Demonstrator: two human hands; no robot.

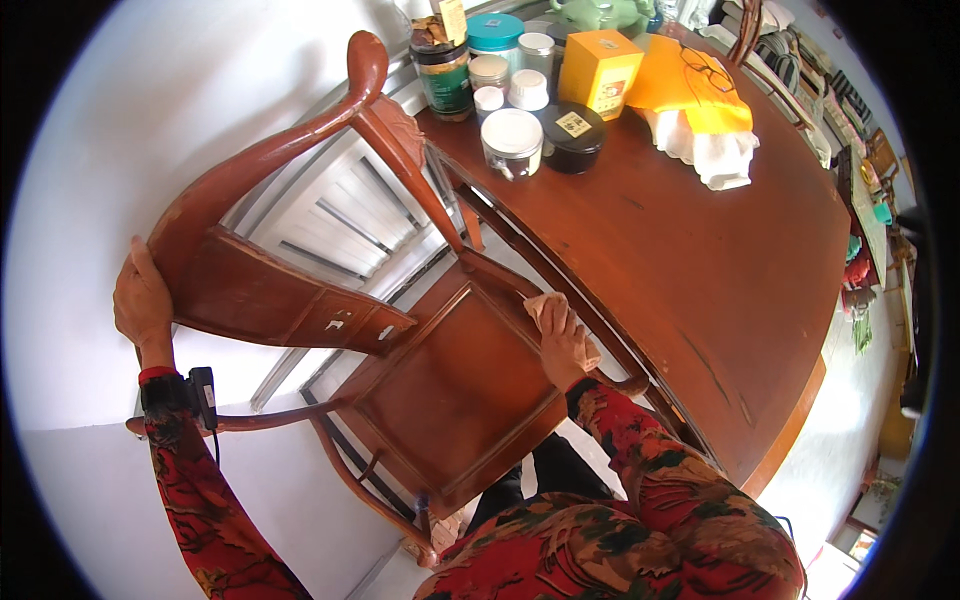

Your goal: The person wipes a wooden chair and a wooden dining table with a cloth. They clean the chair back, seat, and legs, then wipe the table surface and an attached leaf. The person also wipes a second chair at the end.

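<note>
A reddish-brown wooden armchair (454, 390) stands before me, with a curved top rail and a carved back splat (292, 296). My left hand (144, 300) grips the end of the top rail, its thumb up along the near side. Over the chair's right armrest, my right hand (559, 334) presses a crumpled pinkish-beige cloth (592, 354). Part of that cloth is hidden under the fingers. The flat seat panel lies between my two arms.
A brown wooden table (712, 262) runs close along the chair's right side. Jars (511, 142), a black round tin (574, 139), a yellow box (600, 71) and an orange-and-white cloth (686, 90) with eyeglasses (705, 69) sit at its far end. A white wall (82, 225) rises at left.
</note>
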